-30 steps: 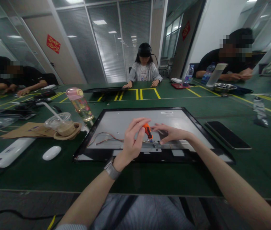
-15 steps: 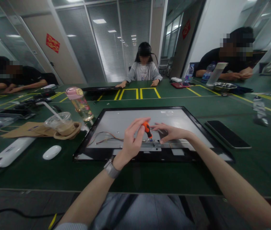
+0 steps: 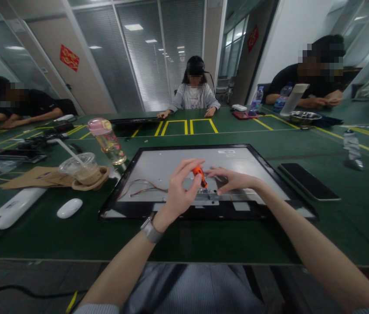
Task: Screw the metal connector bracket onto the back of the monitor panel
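My left hand (image 3: pixel 181 185), a watch on its wrist, has its thumb and fingers around the orange and black handle of a screwdriver (image 3: pixel 200 175). The screwdriver leans, its shaft pointing down at the metal strip along the near side of a flat display panel (image 3: pixel 181 163). This panel has a grey back and a black frame. My right hand (image 3: pixel 231 179) is open over the panel, just right of the screwdriver, with fingers stretched out and thumb apart. Whether its fingertips touch the panel, I cannot tell. Thin wires (image 3: pixel 148 188) lie on the panel's left part.
Right of the panel lies a black phone (image 3: pixel 308 181). On the left are a pink-lidded bottle (image 3: pixel 107 141), an iced drink cup (image 3: pixel 81 168), a white mouse (image 3: pixel 69 208) and a white power strip (image 3: pixel 11 209). Several people sit around the green table (image 3: pixel 236 244).
The screwdriver tilts more now, and its shaft shows below the handle. Both hands have stayed in nearly the same place. The whole view has shifted slightly.
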{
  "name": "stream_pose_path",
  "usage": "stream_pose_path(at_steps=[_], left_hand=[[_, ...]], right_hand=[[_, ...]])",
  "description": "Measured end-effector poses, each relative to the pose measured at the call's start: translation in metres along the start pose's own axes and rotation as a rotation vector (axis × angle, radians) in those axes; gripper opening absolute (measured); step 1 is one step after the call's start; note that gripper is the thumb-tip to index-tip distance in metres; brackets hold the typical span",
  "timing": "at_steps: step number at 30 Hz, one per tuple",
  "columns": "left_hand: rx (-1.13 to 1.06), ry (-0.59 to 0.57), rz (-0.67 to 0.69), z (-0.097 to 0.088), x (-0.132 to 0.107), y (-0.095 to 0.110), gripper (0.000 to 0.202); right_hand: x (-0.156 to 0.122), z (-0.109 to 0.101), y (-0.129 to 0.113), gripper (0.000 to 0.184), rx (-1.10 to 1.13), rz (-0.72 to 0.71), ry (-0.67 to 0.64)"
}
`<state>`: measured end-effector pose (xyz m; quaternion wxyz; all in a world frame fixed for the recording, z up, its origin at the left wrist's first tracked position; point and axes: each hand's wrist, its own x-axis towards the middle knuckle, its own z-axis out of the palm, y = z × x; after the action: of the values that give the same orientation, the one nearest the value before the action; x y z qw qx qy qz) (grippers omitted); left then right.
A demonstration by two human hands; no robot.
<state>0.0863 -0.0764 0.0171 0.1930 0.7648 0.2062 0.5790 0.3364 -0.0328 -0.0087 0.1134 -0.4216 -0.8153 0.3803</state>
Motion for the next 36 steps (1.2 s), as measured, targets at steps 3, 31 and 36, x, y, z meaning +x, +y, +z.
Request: stream_pose_path(at_steps=[3, 31, 36], left_hand=[[0.058, 0.046, 0.011, 0.0012, 0.0004, -0.0002, 0.024], [-0.047, -0.059, -0.038, -0.0037, 0.0003, 0.0006, 0.031], [-0.030, -0.019, -0.016, -0.0006, 0.0006, -0.0010, 0.025]], right_hand=[[0.0002, 0.0002, 0.0008, 0.082, -0.012, 0.004, -0.002], [0.0019, 0.0002, 0.0070, 0.078, -0.020, -0.031, 0.000], [0.0026, 0.0006, 0.0089, 0.079, -0.023, -0.033, 0.004]])
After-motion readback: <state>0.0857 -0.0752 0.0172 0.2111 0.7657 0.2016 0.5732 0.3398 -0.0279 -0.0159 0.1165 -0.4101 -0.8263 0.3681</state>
